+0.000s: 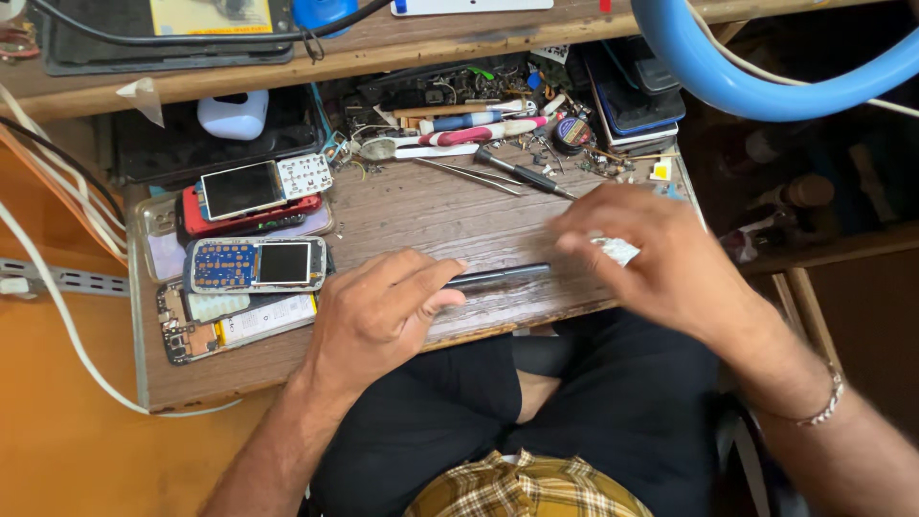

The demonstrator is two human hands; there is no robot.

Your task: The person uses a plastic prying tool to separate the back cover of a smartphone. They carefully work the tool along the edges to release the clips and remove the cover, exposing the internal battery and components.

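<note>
Near edge of the worn brown wooden desk (pixel 421 215): left hand (pixel 378 311) lies curled, fingers closed down on one end of a thin dark flat slab, likely a phone seen edge-on (pixel 503 276), pinning it to the desk. Right hand (pixel 661 254) is at the slab's other end, motion-blurred, fingers pinched shut on a small white crumpled piece, maybe cloth or tape (pixel 617 251), touching or just above the slab; can't tell which. Progress, as a judgement: the slab looks closed and whole, no parts lifted off it, so the work on it seems at an early or surface stage, most of it left. Left of the hands, a stack of stripped phones: bare green circuit board with white label (pixel 230 325) nearest, then a grey keypad phone with small dark screen (pixel 257 263), then a red-cased phone with loose white keypad (pixel 254 196) beyond. Further back, thin metal tweezers (pixel 469 174) and a black-handled screwdriver (pixel 522 174) lie free, near but untouched. At the back, a clutter of pens, tools and small parts (pixel 479 120), and a white-blue plastic bottle (pixel 235 113). A blue ring-shaped tube (pixel 747 81) hangs overhead at upper right, clear of the hands. Nothing blocks the slab.
</note>
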